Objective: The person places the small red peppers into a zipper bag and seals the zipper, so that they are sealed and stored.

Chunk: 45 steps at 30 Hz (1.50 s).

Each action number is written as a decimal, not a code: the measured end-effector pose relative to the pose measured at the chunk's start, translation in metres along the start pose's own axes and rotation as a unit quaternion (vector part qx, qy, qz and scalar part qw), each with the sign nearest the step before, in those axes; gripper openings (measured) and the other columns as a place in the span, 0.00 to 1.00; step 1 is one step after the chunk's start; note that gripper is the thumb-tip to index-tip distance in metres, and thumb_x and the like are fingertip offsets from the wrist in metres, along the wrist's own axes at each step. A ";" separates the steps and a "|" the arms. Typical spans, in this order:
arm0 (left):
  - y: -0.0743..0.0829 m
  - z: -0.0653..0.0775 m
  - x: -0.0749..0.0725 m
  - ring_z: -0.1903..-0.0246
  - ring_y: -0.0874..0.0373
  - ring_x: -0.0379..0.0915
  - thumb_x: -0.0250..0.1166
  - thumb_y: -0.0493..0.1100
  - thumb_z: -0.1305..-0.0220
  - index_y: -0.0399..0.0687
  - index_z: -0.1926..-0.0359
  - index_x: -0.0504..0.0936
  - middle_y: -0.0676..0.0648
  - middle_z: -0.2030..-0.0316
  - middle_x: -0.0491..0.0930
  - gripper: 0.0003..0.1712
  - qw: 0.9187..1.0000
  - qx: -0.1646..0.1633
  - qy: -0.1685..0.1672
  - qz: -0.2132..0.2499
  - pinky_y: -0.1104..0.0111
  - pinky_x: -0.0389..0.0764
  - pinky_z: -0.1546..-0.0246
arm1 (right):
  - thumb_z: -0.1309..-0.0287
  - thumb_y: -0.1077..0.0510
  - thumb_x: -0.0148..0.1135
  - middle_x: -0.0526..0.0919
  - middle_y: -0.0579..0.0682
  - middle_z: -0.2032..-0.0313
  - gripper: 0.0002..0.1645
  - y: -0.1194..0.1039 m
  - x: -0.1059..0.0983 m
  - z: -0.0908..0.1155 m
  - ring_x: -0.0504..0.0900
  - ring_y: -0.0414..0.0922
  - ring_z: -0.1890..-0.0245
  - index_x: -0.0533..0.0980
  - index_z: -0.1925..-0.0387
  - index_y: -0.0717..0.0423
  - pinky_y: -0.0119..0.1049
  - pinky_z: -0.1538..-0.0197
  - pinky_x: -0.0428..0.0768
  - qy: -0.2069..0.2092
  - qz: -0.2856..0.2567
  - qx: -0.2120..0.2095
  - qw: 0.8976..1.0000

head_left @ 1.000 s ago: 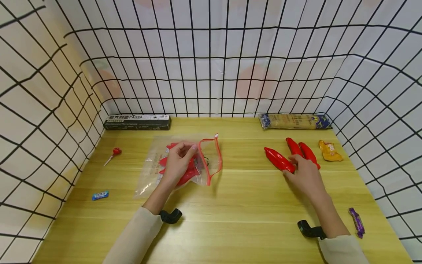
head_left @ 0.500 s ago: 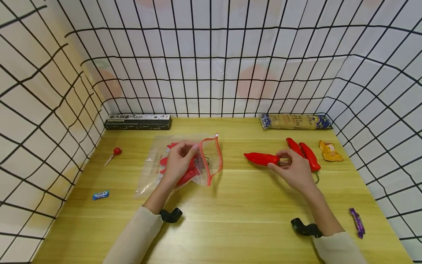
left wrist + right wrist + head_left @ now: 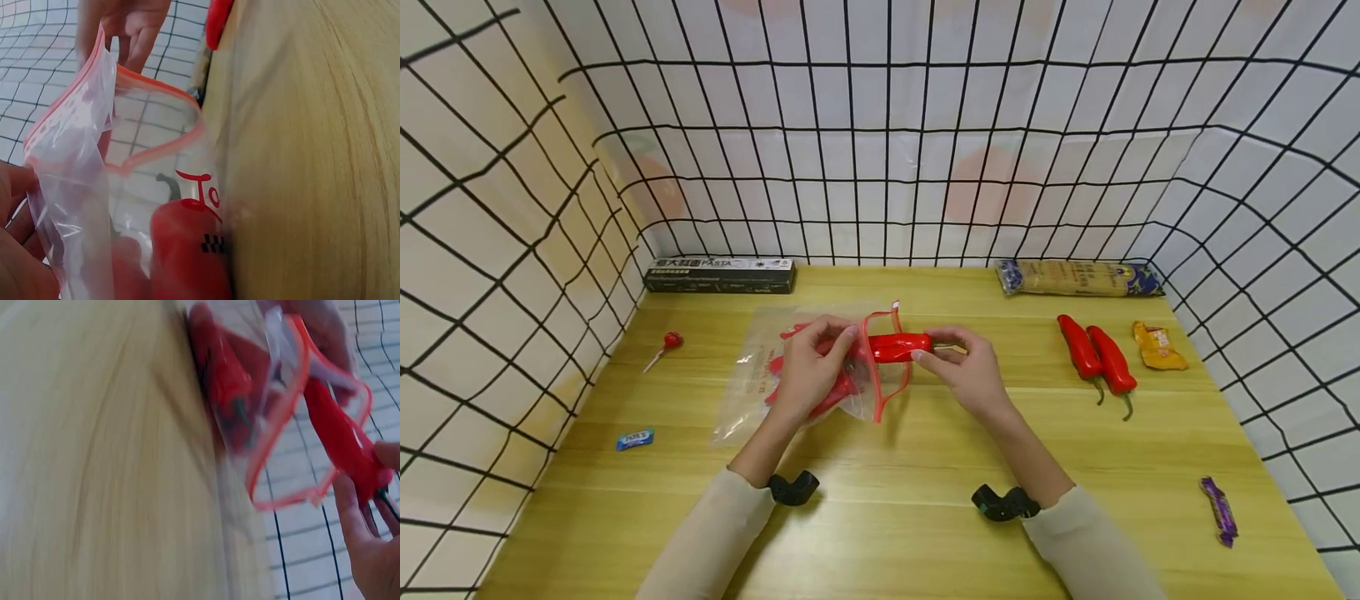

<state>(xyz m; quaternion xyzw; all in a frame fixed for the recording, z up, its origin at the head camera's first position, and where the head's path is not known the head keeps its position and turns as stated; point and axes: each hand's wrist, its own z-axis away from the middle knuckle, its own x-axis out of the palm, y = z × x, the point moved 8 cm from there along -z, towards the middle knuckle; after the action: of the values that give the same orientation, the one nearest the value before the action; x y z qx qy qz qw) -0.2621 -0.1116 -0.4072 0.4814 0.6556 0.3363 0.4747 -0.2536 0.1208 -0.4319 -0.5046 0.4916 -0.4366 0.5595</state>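
A clear zip bag [image 3: 741, 400] with a red-edged mouth lies left of centre, several red chili peppers [image 3: 187, 250] inside it. My left hand [image 3: 808, 362] pinches the bag's upper side near the mouth, which gapes to the right. In my right hand [image 3: 973, 371], the stem end of another red chili pepper [image 3: 901, 347] is gripped between fingers and thumb. Its pointed end passes through the bag's mouth, as the right wrist view also shows with the pepper [image 3: 337, 434] inside the red rim. Part of the bag's contents is hidden behind my left hand.
Two more red chili peppers [image 3: 1097, 354] lie at the right beside a yellow wrapped snack [image 3: 1159, 346]. A purple candy [image 3: 1220, 511], a lollipop [image 3: 672, 340] and a blue candy [image 3: 636, 439] lie around. A pasta box [image 3: 721, 276] and noodle pack [image 3: 1078, 278] stand by the back grid.
My right hand has lifted one chili pepper from the group at the right and carried it left into the bag's mouth. My left hand has stayed on the bag.
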 end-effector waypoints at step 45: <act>0.014 0.009 0.010 0.62 0.54 0.81 0.63 0.44 0.33 0.41 0.56 0.83 0.43 0.61 0.84 0.11 0.996 -0.044 -0.007 0.071 0.70 0.83 0.59 | 0.23 0.43 0.32 0.67 0.60 0.32 0.32 0.003 0.029 0.036 0.65 0.55 0.30 0.60 0.30 0.57 0.52 0.32 0.66 -0.087 -0.008 -0.060 0.994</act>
<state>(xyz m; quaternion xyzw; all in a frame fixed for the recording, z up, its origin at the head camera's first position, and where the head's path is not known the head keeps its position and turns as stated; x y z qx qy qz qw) -0.2498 -0.0984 -0.4009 0.5075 0.6010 0.3946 0.4749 -0.2142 0.0972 -0.4379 -0.5772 0.4622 -0.3653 0.5655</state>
